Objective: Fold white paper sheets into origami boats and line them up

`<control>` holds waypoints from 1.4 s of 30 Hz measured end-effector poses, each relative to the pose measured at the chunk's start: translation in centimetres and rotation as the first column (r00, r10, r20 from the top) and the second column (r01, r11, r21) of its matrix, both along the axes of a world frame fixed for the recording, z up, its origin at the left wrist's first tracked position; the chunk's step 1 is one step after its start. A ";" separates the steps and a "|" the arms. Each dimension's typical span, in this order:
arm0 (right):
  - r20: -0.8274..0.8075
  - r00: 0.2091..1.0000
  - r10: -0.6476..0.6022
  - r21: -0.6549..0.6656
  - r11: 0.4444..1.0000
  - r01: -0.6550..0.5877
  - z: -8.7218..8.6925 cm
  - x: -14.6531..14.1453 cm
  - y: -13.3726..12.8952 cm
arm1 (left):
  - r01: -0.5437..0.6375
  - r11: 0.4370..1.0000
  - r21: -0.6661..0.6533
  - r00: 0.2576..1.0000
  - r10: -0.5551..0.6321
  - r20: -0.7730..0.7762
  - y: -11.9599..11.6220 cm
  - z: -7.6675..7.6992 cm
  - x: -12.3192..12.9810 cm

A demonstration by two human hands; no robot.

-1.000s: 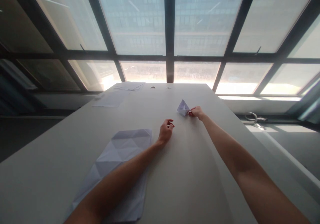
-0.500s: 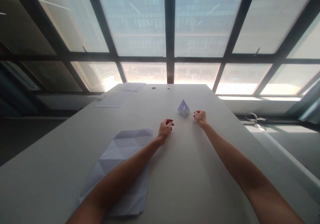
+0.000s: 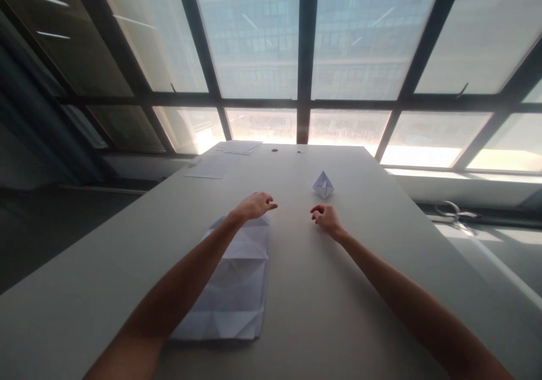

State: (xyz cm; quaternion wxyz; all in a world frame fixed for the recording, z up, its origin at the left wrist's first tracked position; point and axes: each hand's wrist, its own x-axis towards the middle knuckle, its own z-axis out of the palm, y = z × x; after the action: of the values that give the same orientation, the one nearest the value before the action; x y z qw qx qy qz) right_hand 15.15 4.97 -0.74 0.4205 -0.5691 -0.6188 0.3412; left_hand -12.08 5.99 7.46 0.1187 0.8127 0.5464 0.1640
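A small folded paper boat stands on the white table, just beyond my right hand. That hand is near the table top with its fingers curled, and whether anything is in them is too small to tell. My left hand hovers over the far end of a large creased paper, thumb and fingers apart and nothing between them. The left forearm hides part of that creased paper.
Flat white sheets lie at the far left of the table. A small round hole is near the far edge. Beyond stand large windows; a silvery looped object is off the table at the right.
My left hand has moved left from mid-table to above the creased paper, and its fingers have opened. My right hand has drawn back toward me from beside the boat. The view has turned slightly left.
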 end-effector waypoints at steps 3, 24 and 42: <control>-0.011 0.995 0.096 -0.021 0.995 -0.096 0.5 -2.7 -1.8 | -0.074 0.977 0.202 0.992 0.092 -0.083 -0.9 -1.7 -2.9; -0.110 0.923 0.369 -0.022 0.927 -0.373 0.7 -10.1 -6.2 | -0.146 0.880 0.452 0.987 0.101 0.122 -4.0 -6.1 -3.9; 0.066 0.945 0.322 0.035 0.945 -0.324 -0.2 -10.3 -6.3 | -0.072 0.906 0.417 0.990 0.014 0.139 -4.2 -5.8 -3.8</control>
State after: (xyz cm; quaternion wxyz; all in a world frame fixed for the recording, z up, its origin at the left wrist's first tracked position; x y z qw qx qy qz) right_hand 4.87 -1.35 -0.89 0.3532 -0.4602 -0.7233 0.3744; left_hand -15.92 1.79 1.63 -0.0269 0.7941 0.5069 0.3342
